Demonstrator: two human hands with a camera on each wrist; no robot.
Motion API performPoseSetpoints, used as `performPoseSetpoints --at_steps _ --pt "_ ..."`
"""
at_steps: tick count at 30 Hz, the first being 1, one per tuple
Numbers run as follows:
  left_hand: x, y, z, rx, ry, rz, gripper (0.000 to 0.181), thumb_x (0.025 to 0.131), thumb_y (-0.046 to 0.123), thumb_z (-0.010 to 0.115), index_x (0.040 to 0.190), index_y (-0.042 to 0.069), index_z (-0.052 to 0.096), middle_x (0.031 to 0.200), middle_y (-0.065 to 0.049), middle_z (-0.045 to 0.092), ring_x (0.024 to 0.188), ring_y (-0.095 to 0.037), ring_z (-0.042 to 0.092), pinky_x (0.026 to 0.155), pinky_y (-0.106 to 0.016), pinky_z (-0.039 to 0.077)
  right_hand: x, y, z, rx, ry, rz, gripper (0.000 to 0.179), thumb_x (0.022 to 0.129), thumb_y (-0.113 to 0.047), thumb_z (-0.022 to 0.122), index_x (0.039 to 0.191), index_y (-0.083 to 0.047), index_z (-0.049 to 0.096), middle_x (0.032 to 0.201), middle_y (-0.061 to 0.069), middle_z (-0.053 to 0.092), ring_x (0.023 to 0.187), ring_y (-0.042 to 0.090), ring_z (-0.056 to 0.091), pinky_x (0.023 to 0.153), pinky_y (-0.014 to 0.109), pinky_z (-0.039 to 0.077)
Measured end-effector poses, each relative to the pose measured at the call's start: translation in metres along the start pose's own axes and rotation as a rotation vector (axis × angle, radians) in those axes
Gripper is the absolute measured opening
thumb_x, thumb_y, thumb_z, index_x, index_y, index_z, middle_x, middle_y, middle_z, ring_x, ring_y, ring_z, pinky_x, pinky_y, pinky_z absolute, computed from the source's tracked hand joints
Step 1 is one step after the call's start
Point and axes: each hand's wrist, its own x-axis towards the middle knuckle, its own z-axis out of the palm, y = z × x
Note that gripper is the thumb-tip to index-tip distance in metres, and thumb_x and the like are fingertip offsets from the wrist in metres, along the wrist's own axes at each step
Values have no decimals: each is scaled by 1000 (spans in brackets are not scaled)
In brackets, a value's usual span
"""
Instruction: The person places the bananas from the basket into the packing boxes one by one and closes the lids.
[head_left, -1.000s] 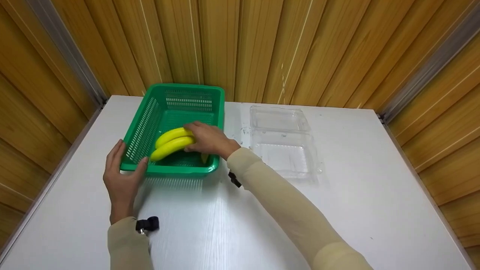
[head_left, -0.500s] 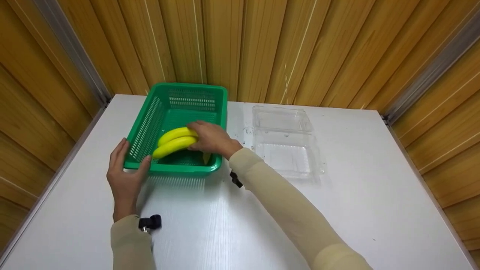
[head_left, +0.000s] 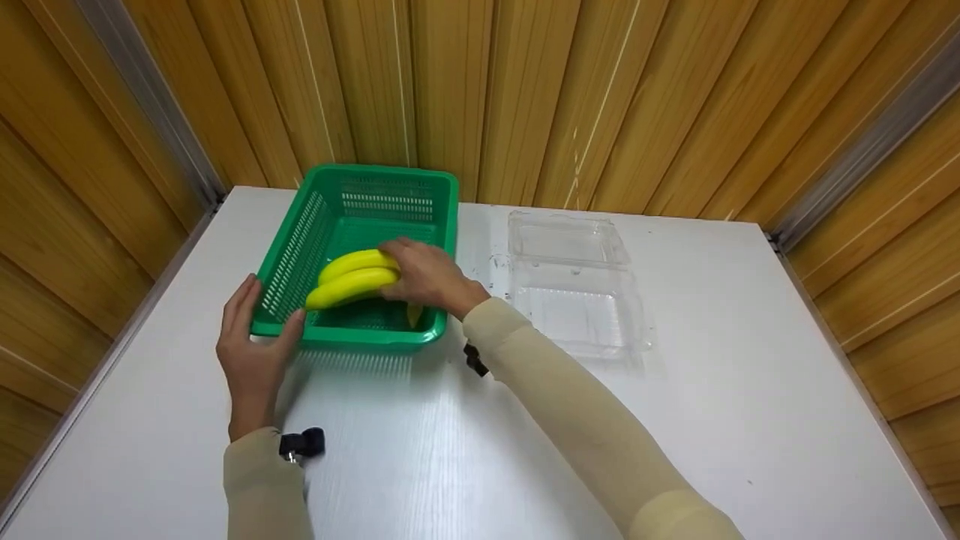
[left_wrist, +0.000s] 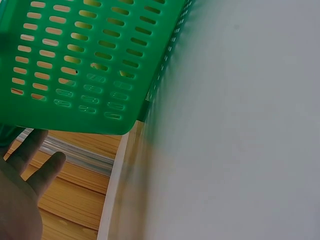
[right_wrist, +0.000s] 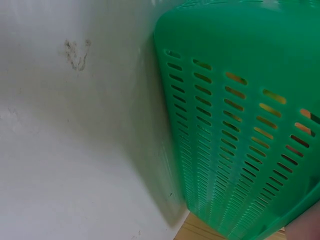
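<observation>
In the head view, my right hand (head_left: 427, 276) grips a bunch of yellow bananas (head_left: 351, 287) inside the green basket (head_left: 390, 340). The fingers lie over the top of the bunch, and the thumb is on the near side. A darker yellow-brown tip shows below the hand, near the basket's front right corner. My left hand (head_left: 255, 360) holds the basket's front left corner, fingers along the outer side and thumb at the front rim. In the left wrist view, fingers (left_wrist: 47, 172) show beside the rim. Through the slots in the right wrist view, bits of yellow appear.
A clear plastic clamshell box (head_left: 570, 319) lies unfolded on the white table (head_left: 720, 360), right of the basket. Wooden panels (head_left: 555, 97) stand behind the table and at both sides.
The bananas have risen slightly within the basket, still gripped by my right hand. My left hand keeps its place at the corner. The head view has shifted a little.
</observation>
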Motion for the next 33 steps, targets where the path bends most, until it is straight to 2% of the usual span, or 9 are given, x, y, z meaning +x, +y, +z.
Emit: performPoseSetpoints --at_steps 7,17,25,33 --pt "0 -1 0 5 3 13 68 92 20 84 154 11 58 159 5 50 149 -13 42 121 -30 35 -2 1 0 79 67 -7 66 97 -30 78 155 -10 53 143 7 61 116 20 57 109 33 47" --pt "0 0 0 10 -3 -25 69 92 21 84 155 13 57 161 5 49 149 -14 41 121 -32 36 -4 0 -5 146 129 -27 67 97 -32 78 155 -10 54 147 5 60 119 18 57 109 29 46" --pt "0 -1 1 15 -1 -33 68 94 20 83 156 14 56 161 8 48 150 -11 40 122 -33 34 -8 -12 -14 184 182 -82 66 97 -31 79 155 -10 54 143 6 61 117 18 58 106 27 48" --pt "0 -1 1 4 -4 -45 69 94 21 83 157 15 55 161 9 47 150 -12 39 123 -34 33 -14 -14 -22 196 226 -144 66 97 -29 79 154 -7 54 142 7 61 115 17 58 104 24 48"
